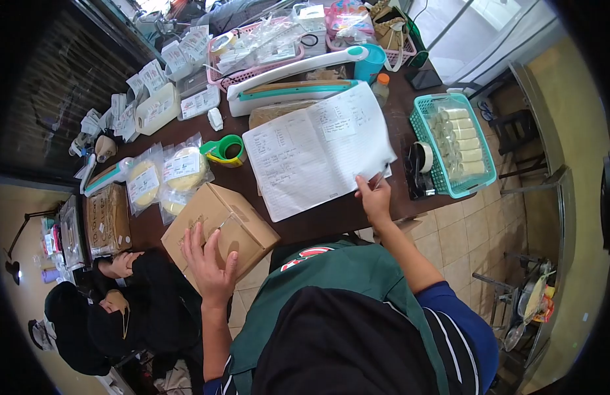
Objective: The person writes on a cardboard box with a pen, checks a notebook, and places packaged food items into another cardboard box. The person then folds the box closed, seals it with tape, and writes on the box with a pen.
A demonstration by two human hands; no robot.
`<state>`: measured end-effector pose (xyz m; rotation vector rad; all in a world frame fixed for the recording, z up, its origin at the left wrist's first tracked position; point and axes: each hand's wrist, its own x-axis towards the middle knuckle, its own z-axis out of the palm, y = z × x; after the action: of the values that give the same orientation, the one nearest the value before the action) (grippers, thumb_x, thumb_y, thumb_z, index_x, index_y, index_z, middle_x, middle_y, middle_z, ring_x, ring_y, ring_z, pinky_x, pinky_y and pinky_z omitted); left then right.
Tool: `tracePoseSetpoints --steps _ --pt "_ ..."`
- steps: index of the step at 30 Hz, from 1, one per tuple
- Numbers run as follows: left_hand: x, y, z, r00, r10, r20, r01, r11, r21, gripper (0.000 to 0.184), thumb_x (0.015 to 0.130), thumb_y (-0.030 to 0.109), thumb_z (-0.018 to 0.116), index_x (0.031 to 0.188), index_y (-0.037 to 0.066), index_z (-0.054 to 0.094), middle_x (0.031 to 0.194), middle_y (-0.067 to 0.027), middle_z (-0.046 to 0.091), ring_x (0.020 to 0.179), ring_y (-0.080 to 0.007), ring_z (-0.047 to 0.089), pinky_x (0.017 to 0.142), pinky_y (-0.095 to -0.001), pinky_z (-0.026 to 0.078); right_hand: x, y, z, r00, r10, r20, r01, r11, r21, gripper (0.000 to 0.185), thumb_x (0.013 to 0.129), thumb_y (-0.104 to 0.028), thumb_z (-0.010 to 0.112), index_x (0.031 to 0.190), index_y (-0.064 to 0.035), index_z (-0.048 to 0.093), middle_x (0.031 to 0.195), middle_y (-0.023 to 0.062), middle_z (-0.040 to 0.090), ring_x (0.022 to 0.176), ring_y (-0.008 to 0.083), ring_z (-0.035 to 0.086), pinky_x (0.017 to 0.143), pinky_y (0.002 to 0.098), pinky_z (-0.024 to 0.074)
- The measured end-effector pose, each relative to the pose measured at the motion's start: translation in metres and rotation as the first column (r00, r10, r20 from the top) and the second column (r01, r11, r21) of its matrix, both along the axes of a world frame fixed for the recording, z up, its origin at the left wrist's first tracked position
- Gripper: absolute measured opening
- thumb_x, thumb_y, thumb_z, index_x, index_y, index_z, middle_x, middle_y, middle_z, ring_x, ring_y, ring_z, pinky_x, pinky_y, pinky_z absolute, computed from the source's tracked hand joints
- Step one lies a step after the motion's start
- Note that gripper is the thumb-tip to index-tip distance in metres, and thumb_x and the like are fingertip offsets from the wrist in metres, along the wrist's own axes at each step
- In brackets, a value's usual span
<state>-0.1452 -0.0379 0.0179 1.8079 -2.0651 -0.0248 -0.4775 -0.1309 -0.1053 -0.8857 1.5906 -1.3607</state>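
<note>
My left hand (211, 264) lies spread and open on top of a brown cardboard box (252, 227), which sits tilted at the table's front edge. At the lower right corner of an open notebook (318, 148), my right hand (374, 196) is closed in a pinch. A slim, dark-tipped thing that looks like a pen (386, 170) sticks out from its fingers. Handwriting covers parts of both notebook pages. Behind the box stands a green and yellow tape roll or cup (224, 150), and flat round items in labelled plastic bags (183, 168) lie beside it.
A teal basket (420, 118) of wrapped rolls stands right, beside black items and a tape roll (421, 158). Behind the notebook are a long white sealer (295, 69), a blue cup (369, 62) and a pink basket (213, 72). Another person's hands (120, 264) are at lower left.
</note>
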Motion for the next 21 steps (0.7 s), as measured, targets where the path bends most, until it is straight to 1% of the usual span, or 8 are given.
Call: tracePoseSetpoints --steps 1,4,5,6,8,12,18,21 --pt "0.000 0.000 0.000 1.000 0.003 0.009 -0.003 1.000 -0.009 0.042 0.085 0.035 0.054 0.115 0.006 0.053 0.136 -0.0181 0.038 0.129 -0.0408 0.028 0.105 -0.0502 0.022 0.002 0.000 0.001 1.000 0.007 0.002 -0.007 1.000 0.001 0.013 0.083 -0.012 0.065 0.085 -0.0011 0.057 0.071 0.0003 0.058 0.051 0.0090 0.053 0.045 0.0228 0.0407" --pt "-0.001 0.000 -0.002 1.000 0.029 0.002 -0.029 0.999 -0.016 0.043 0.085 0.036 0.053 0.117 0.006 0.052 0.136 -0.0180 0.038 0.129 -0.0403 0.027 0.105 -0.0503 0.021 0.010 0.002 0.016 0.801 0.265 -0.538 -0.452 0.856 -0.252 0.022 0.072 -0.002 0.066 0.093 -0.0043 0.058 0.100 0.0135 0.064 0.073 0.0204 0.065 0.053 0.0267 0.0496" --pt "-0.002 0.000 -0.002 0.999 0.035 0.004 -0.035 0.999 -0.014 0.043 0.085 0.036 0.053 0.117 0.006 0.052 0.136 -0.0180 0.038 0.129 -0.0403 0.027 0.105 -0.0503 0.021 0.012 0.002 0.020 0.719 0.320 -0.617 -0.541 0.815 -0.208 0.031 0.066 -0.002 0.067 0.094 -0.0070 0.057 0.111 0.0160 0.060 0.084 0.0271 0.064 0.060 0.0311 0.0523" --pt "-0.002 0.000 -0.001 0.999 0.041 0.006 -0.041 0.999 -0.009 0.043 0.085 0.036 0.053 0.117 0.006 0.052 0.136 -0.0179 0.038 0.129 -0.0402 0.027 0.105 -0.0503 0.021 0.016 0.001 0.018 0.718 0.325 -0.616 -0.545 0.813 -0.207 0.031 0.066 -0.002 0.067 0.094 -0.0070 0.057 0.111 0.0160 0.060 0.084 0.0271 0.064 0.060 0.0311 0.0523" --pt "-0.003 0.001 -0.001 0.999 0.053 0.009 -0.053 0.999 -0.001 0.043 0.085 0.036 0.053 0.117 0.006 0.052 0.136 -0.0179 0.038 0.129 -0.0400 0.027 0.105 -0.0503 0.021 0.023 -0.002 0.014 0.520 0.285 -0.805 -0.678 0.711 -0.186 0.035 0.064 -0.006 0.069 0.096 -0.0068 0.056 0.110 0.0155 0.060 0.087 0.0295 0.063 0.066 0.0346 0.0524" --pt "-0.004 0.001 -0.001 0.996 0.089 0.008 -0.089 0.996 0.003 0.044 0.086 0.038 0.051 0.117 0.006 0.052 0.136 -0.0176 0.038 0.129 -0.0400 0.027 0.105 -0.0501 0.022 0.029 -0.009 0.015 0.394 0.390 -0.832 -0.778 0.623 -0.076 0.031 0.070 -0.017 0.071 0.095 -0.0074 0.056 0.105 0.0132 0.061 0.084 0.0301 0.062 0.069 0.0361 0.0511" --pt "-0.004 -0.002 -0.001 0.994 0.106 0.002 -0.106 0.994 0.026 0.048 0.086 0.042 0.053 0.117 0.006 0.052 0.134 -0.0190 0.040 0.128 -0.0410 0.030 0.104 -0.0509 0.024 0.020 -0.032 0.021 0.320 0.602 -0.731 -0.829 0.551 0.091 0.024 0.075 -0.020 0.069 0.091 -0.0066 0.058 0.096 0.0093 0.061 0.078 0.0283 0.062 0.065 0.0368 0.0501" --pt "-0.006 -0.002 0.000 0.994 0.110 -0.016 -0.110 0.993 0.037 0.050 0.085 0.043 0.055 0.117 0.005 0.053 0.133 -0.0203 0.041 0.126 -0.0416 0.031 0.103 -0.0516 0.025 0.011 -0.043 0.018 0.473 0.527 -0.706 -0.766 0.641 -0.035 0.017 0.077 -0.016 0.066 0.090 -0.0066 0.059 0.096 0.0097 0.061 0.077 0.0278 0.062 0.063 0.0364 0.0502"
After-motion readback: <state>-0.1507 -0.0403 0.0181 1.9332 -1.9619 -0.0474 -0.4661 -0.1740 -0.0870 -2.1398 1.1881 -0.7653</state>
